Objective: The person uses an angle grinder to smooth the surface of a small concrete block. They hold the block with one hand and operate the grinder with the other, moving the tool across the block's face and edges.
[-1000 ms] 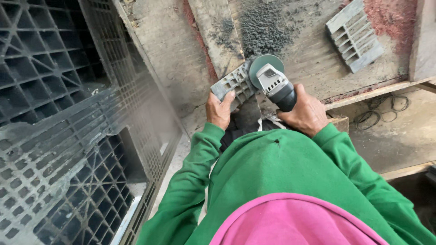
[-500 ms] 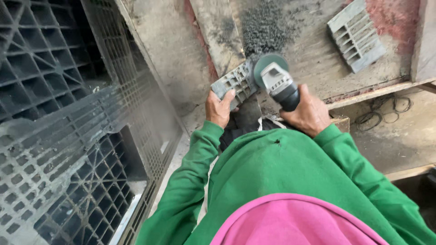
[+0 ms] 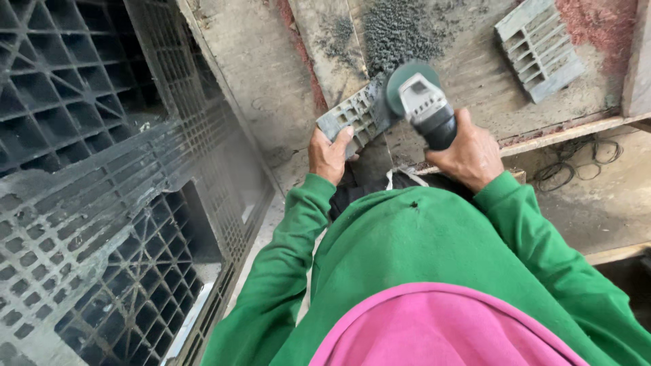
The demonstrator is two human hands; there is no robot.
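My left hand (image 3: 329, 154) grips the near end of a grey ribbed plastic piece (image 3: 356, 115) and holds it up against the worktop. My right hand (image 3: 468, 152) is wrapped around the black body of an angle grinder (image 3: 424, 102). Its green guarded disc (image 3: 401, 80) touches the far end of the plastic piece. Both arms wear green sleeves, and a pink garment fills the bottom of the view.
A second grey ribbed plastic piece (image 3: 539, 47) lies on the dusty worktop (image 3: 475, 41) at the upper right. A heap of grey shavings (image 3: 393, 30) sits beyond the grinder. Large dark plastic pallets (image 3: 102, 203) stand at my left. A coiled cable (image 3: 576, 163) lies on the floor.
The grinder and the plastic piece have shifted slightly, with the disc now pressed closer onto the piece's far end. Both hands keep their grips.
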